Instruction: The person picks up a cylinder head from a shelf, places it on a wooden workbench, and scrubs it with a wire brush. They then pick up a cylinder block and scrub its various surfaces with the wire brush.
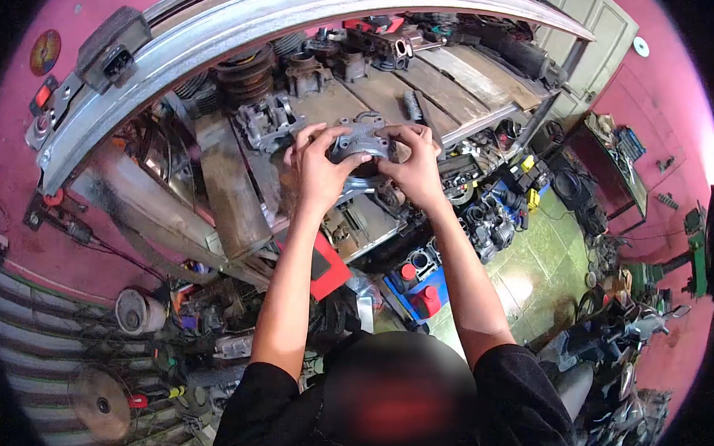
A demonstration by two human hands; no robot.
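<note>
Both my hands are on a grey metal engine cover point(364, 137) with a ribbed face and bolt holes, over the front edge of the wooden bench. My left hand point(321, 159) grips its left side, thumb along the lower edge. On the right side, my right hand point(411, 160) has its fingers curled over the top and its thumb below. The underside of the part is mostly hidden. Just left of my left hand, a cast metal cylinder head point(267, 122) lies on the bench.
The wooden bench point(450, 87) carries several engine cylinders point(306, 76) at its back. A blue tray point(401, 298) with engine parts and red caps stands on the floor at right. A red box point(329, 270) sits below my left forearm. A curved metal rail point(302, 21) spans the top.
</note>
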